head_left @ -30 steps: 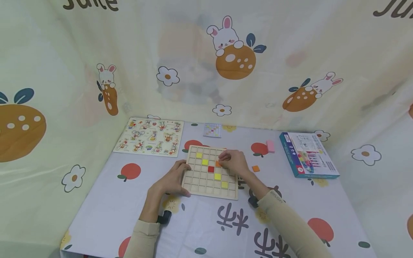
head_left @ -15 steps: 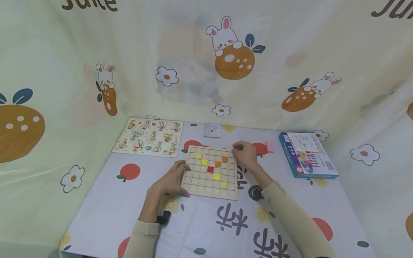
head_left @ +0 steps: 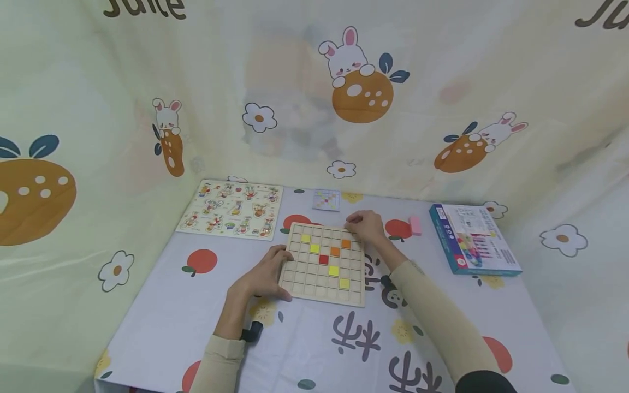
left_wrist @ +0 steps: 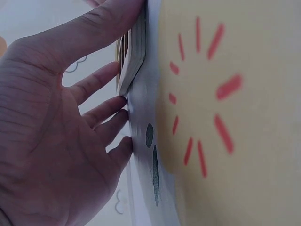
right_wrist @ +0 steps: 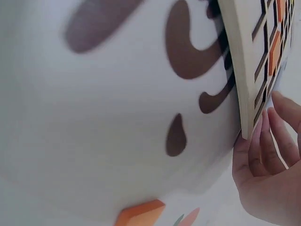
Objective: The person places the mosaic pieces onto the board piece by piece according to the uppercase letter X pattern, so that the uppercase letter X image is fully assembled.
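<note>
- While the grid board (head_left: 306, 279) is gripped along its left edge by the left hand (head_left: 265, 275), thumb at the near corner, the right hand (head_left: 367, 226) is poised at its far right corner, fingers bent; whether anything is pinched there cannot be told.
- The grid board is probably best held flat, so that the yellow tiles (head_left: 333, 271), orange tiles (head_left: 335, 251) and red tile (head_left: 323, 260) in its cells are not jarred.
- Any contact at that corner is best made lightly, from above.
- Beyond its far edge a small card (head_left: 326, 200) is set; beyond its far left, a picture board (head_left: 231, 210).
- To its right, more room is left before the box (head_left: 476, 240) than before the pink block (head_left: 415, 226).
</note>
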The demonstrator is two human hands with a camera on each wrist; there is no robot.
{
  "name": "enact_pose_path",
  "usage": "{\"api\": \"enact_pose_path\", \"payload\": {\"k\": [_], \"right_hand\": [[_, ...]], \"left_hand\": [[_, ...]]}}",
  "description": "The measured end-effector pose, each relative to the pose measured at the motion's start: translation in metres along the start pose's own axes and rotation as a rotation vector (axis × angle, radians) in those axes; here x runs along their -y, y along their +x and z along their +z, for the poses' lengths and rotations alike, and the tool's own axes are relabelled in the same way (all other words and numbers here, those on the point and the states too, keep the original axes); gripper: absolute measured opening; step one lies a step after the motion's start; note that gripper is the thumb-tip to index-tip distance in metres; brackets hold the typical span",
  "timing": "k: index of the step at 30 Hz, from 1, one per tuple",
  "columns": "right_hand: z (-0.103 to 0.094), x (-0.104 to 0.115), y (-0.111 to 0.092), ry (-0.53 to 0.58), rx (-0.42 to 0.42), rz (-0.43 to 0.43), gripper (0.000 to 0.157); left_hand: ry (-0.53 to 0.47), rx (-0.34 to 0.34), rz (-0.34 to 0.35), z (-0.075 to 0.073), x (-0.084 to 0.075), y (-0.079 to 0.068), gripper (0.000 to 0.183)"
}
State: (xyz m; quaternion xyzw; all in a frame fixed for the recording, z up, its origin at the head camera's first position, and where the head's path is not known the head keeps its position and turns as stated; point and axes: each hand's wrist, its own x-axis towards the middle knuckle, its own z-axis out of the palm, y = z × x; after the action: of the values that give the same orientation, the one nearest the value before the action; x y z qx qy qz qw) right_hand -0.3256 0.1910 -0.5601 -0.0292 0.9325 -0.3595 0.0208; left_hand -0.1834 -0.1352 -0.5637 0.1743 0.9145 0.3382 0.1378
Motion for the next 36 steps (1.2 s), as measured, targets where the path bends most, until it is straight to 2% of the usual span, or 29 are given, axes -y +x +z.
{"api": "enact_pose_path", "payload": {"k": [12,20,25,29,33,36], "right_hand": [[-0.008,0.006,0.008,-0.017,0.047,0.161,0.021],[-0.007,0.006,0.011,-0.047,0.029,0.137,0.02],[-0.006,0.006,0.011,-0.073,0.05,0.119,0.019],[-0.007,0.01,0.014,-0.155,0.076,0.109,0.028],[-0.006,0.018,0.018,-0.293,0.109,0.107,0.042],[-0.006,0.027,0.023,-0.385,0.147,0.125,0.047]], "left_hand": [[-0.004,0.003,0.002,0.002,-0.004,-0.002,0.095],[0.009,-0.016,0.003,-0.001,-0.005,-0.002,0.094],[0.003,-0.018,0.012,-0.002,-0.004,-0.002,0.094],[-0.001,-0.018,0.02,-0.002,-0.003,-0.002,0.094],[-0.006,-0.018,0.029,-0.002,-0.002,-0.001,0.094],[-0.009,-0.022,0.041,-0.001,0.0,-0.001,0.094]]}}
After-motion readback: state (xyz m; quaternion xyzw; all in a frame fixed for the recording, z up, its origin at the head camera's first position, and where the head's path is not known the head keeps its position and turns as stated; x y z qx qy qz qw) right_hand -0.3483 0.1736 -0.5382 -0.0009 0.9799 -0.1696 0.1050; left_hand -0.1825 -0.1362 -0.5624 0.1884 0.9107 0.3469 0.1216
